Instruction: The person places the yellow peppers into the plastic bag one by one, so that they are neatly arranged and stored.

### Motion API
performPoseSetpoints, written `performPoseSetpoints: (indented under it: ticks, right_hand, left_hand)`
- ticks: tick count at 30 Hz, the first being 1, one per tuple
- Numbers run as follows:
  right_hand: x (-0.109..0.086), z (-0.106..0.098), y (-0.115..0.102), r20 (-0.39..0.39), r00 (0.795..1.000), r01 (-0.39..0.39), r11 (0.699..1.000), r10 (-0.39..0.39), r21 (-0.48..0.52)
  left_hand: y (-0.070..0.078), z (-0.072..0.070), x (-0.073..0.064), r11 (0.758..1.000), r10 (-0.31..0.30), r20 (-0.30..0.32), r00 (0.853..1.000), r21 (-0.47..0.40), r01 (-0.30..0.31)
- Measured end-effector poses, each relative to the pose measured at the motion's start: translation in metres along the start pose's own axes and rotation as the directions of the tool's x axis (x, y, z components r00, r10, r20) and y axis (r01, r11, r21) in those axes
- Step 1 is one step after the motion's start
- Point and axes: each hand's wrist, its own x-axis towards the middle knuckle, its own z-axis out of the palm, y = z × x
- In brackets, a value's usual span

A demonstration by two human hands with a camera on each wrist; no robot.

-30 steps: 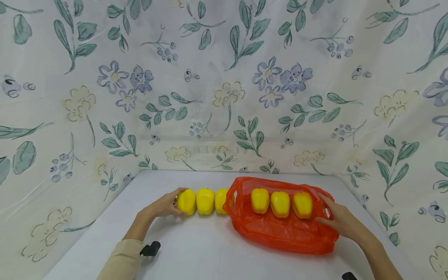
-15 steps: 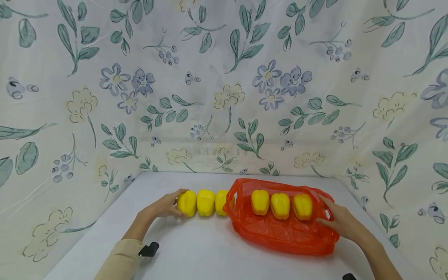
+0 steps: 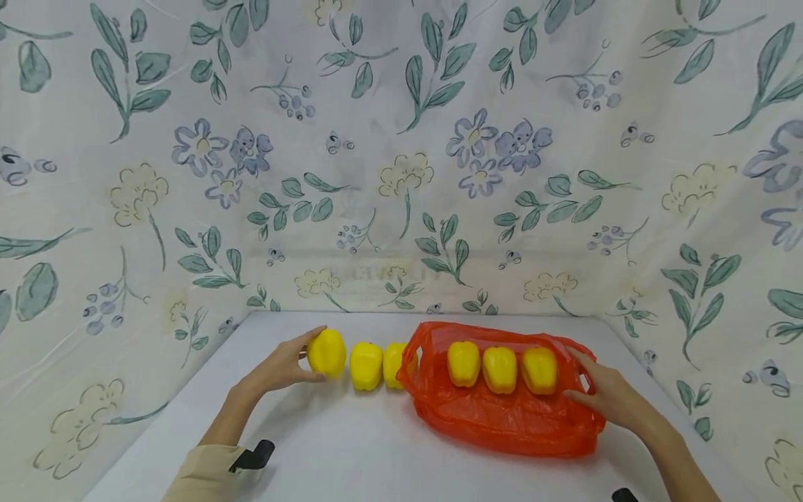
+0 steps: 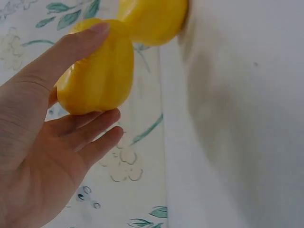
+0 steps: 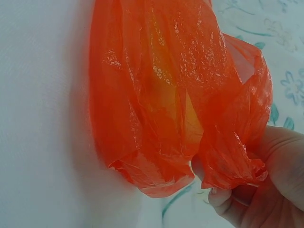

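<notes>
My left hand grips a yellow bell pepper between thumb and fingers, slightly raised and tilted. In the left wrist view the held pepper shows with the thumb across it and another pepper behind. Two yellow peppers, a nearer one and one partly behind the bag's edge, sit on the table. Three peppers lie in the red plastic bag, its mouth spread open. My right hand holds the bag's right side; in the right wrist view its fingers pinch the gathered plastic.
The white table lies under everything. A floral-print cloth rises behind it and along both sides. Black wrist mounts sit by each forearm.
My left hand has lifted the leftmost pepper off the table, tilting it and shifting it slightly left, away from its neighbour. The right hand and bag stay in place.
</notes>
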Motion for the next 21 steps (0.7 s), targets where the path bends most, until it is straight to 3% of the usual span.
performPoseSetpoints:
  ticks: [5, 9, 16, 21]
  right_hand:
    - [-0.001, 0.000, -0.002, 0.007, 1.000, -0.006, 1.000, 0.006, -0.002]
    - [-0.001, 0.000, -0.003, 0.009, 1.000, -0.002, 1.000, 0.002, -0.008]
    - [0.000, -0.003, -0.003, 0.002, 1.000, 0.014, 1.000, -0.014, -0.020]
    - [-0.001, -0.002, -0.004, 0.003, 1.000, -0.002, 1.000, 0.002, -0.028]
  left_hand:
    - [0.029, -0.013, -0.001, 0.994, 0.110, -0.107, 0.988, 0.012, -0.109]
    - [0.060, -0.017, 0.005, 0.982, 0.190, -0.134, 0.973, 0.013, -0.190]
    - [0.112, -0.015, 0.023, 0.939, 0.341, -0.083, 0.936, -0.018, -0.344]
    - [0.136, -0.006, 0.035, 0.909, 0.415, -0.022, 0.909, -0.029, -0.416]
